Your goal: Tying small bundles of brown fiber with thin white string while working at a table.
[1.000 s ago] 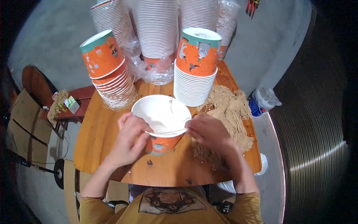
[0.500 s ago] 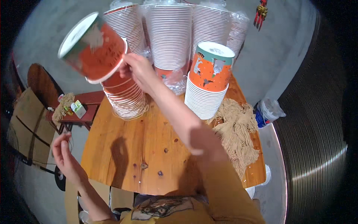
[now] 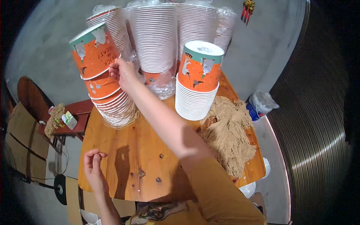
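On the left of the table, an upside-down orange paper bucket with a green band and printed figures leans over the top of a stack of cord-handled buckets. My right hand reaches across, its fingers closed at the bucket's lower rim. Thin cord loops hang along this stack. My left hand hovers over the table's near left side, fingers loosely curled and thumb apart, holding nothing. To the right stands another stack of upturned buckets, its orange top bucket showing a white base.
Tan cords lie heaped on the wooden table at right. Tall plastic-wrapped bucket stacks line the back. A red bench stands at left; a blue pail sits beyond the table's right edge.
My right hand has lowered the orange bucket onto the left stack, turning it more upright. The left hand has moved right and down, over the table. The whole view has shifted slightly.
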`<state>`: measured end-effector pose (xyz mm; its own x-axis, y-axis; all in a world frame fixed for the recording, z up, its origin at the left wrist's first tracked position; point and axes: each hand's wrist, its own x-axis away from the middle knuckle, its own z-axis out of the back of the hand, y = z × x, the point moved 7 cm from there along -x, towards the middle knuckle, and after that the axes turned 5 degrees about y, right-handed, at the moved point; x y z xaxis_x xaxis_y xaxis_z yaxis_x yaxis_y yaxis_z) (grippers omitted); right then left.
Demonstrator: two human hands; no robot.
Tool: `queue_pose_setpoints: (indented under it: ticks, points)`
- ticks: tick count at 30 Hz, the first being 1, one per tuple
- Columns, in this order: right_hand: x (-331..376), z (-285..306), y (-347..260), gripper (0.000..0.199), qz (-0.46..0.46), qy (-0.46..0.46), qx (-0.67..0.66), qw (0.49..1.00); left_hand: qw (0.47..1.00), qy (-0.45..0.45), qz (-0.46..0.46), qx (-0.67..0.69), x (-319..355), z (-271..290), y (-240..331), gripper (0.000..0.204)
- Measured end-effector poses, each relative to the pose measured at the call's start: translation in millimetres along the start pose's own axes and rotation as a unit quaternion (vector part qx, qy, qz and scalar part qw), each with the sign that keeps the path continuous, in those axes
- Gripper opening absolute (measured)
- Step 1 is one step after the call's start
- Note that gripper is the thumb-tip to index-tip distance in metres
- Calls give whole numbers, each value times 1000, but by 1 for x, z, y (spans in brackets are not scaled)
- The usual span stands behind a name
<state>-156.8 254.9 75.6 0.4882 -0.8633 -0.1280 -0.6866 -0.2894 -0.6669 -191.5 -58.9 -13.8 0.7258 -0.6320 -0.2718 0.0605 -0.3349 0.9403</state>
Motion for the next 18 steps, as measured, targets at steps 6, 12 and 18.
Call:
queue_pose_setpoints:
  ticks: [6,12,18]
  points:
    - [12,46,27,18,-105,-25,162,981,999,-37,19,-27,14,-16,-9,10]
    - [112,34,-144,22,498,71,720,479,995,-52,82,-11,16,-32,-39,8]
    - [135,70,-246,24,498,83,759,411,975,-181,129,-21,44,-115,-56,11]
